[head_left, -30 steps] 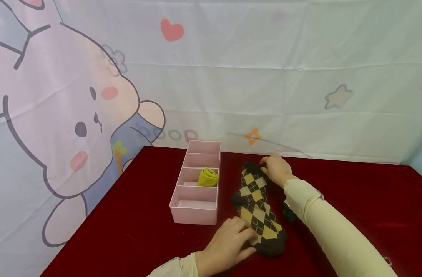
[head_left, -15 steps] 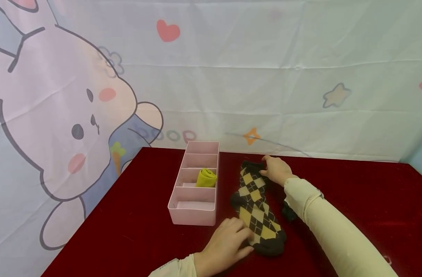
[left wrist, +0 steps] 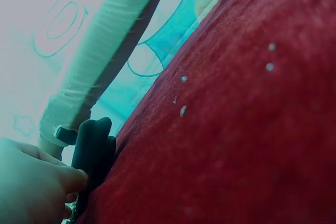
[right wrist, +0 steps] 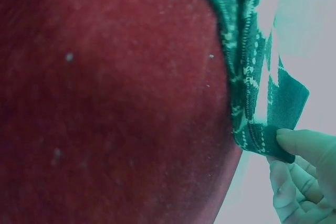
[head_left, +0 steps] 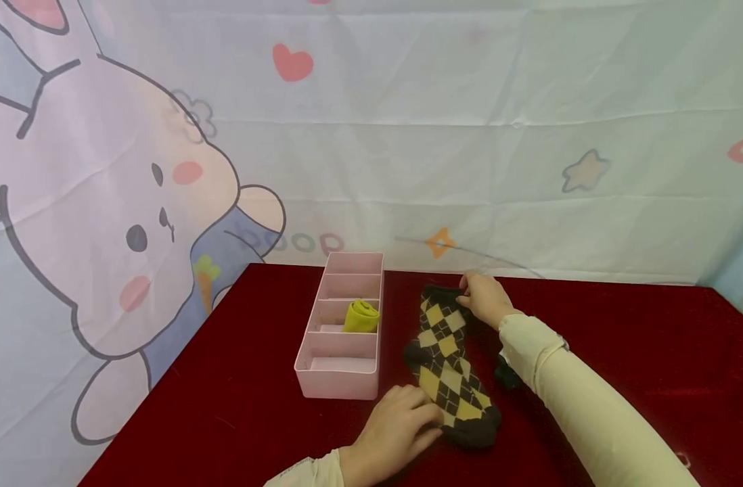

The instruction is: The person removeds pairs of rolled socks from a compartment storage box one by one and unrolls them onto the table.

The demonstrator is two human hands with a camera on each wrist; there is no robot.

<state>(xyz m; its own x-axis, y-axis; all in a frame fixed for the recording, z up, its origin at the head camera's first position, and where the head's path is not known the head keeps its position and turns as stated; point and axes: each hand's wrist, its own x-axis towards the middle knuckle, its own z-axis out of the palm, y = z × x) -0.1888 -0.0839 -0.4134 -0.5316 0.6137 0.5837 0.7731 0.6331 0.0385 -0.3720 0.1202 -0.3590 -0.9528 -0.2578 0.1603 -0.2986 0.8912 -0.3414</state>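
A long argyle sock [head_left: 449, 348] in black, yellow and cream lies stretched on the dark red cloth, its dark toe towards me. My left hand [head_left: 392, 429] rests at the near side edge by the toe; in the left wrist view its thumb and fingers [left wrist: 76, 179] pinch the dark fabric. At the far end my right hand [head_left: 487, 297] pinches the dark cuff. In the right wrist view the cuff [right wrist: 270, 142] is between thumb and fingers, with the sock's side edge a little raised. Whether a second sock lies underneath, I cannot tell.
Left of the sock stands a pink divided box [head_left: 340, 387], with a rolled yellow-green cloth item [head_left: 361, 316] in its second compartment from the front. A dark green bundle [head_left: 507, 374] lies partly hidden behind the right forearm. A printed curtain [head_left: 408, 135] hangs behind the table.
Both hands keep nearly the same places on the sock. The sock's cuff looks slightly straighter than before. The whole view has shifted a little.
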